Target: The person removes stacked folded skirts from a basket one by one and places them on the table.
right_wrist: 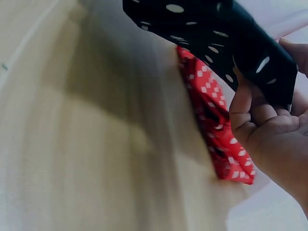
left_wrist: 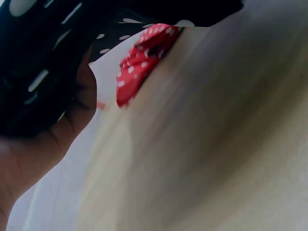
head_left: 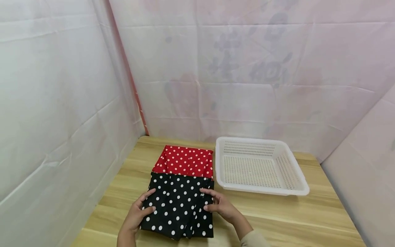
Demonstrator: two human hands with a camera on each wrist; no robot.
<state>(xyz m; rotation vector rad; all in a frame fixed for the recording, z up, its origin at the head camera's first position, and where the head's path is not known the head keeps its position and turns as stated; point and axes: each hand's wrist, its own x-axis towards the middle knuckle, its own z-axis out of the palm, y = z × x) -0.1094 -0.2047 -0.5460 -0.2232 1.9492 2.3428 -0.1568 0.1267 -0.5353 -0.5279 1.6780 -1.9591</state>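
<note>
Both hands hold a folded black cloth with white polka dots (head_left: 176,206) by its two sides, raised above the table in the wrist views. On its left edge, the left hand (head_left: 135,214) has the thumb on top and fingers curling under, as the left wrist view shows with the hand (left_wrist: 62,130). The right hand (head_left: 225,207) grips the right edge, its fingers bent beneath the fabric in the right wrist view (right_wrist: 262,122). Just beyond lies a folded red cloth with white dots (head_left: 188,161), its near part hidden behind the black one in the head view.
A white perforated plastic basket (head_left: 265,189) stands to the right of the red cloth on the wooden table (head_left: 277,219). Pale fabric sheets (head_left: 172,103) hang as walls behind the table and along both sides.
</note>
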